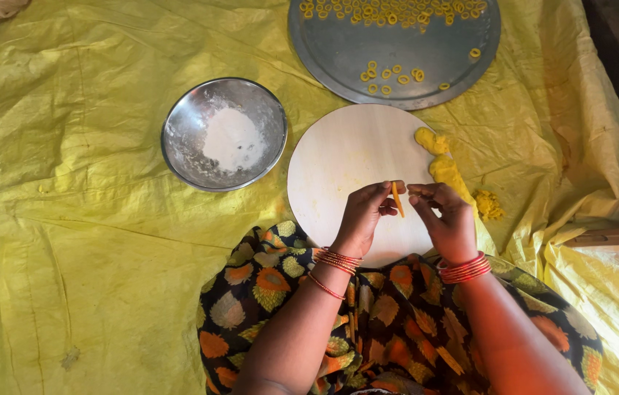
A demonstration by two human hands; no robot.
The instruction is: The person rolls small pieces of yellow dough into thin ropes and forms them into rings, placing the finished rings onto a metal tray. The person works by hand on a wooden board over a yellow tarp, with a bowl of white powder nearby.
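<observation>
Dough strip (397, 199), thin, short and yellow-orange: held upright between the fingertips of the left hand (363, 216), which is pinched closed on it, above the near edge of the round board (338, 157). The right hand (447, 218) is held just beside the strip, its fingers curled inward toward it; whether its fingertips touch the strip cannot be told. Red bangles (464, 268) are worn on both wrists.

Round board: pale, flat, laid on the yellow sheet (68, 219) directly in front of the person, its near edge partly covered by the hands and a leaf-patterned garment (390, 329).

Dough lump (442, 162), yellow, elongated: set at the board's right edge, partly on the sheet, with a smaller crumbly piece (488, 203) just beside it on the sheet.

Steel bowl (224, 134): placed left of the board, just apart from it, with white flour (232, 139) held inside.

Round metal tray (397, 44): placed beyond the board, its near rim close to the board's far edge; many small yellow dough rings (390, 73) are spread on it, most densely along the far side.
</observation>
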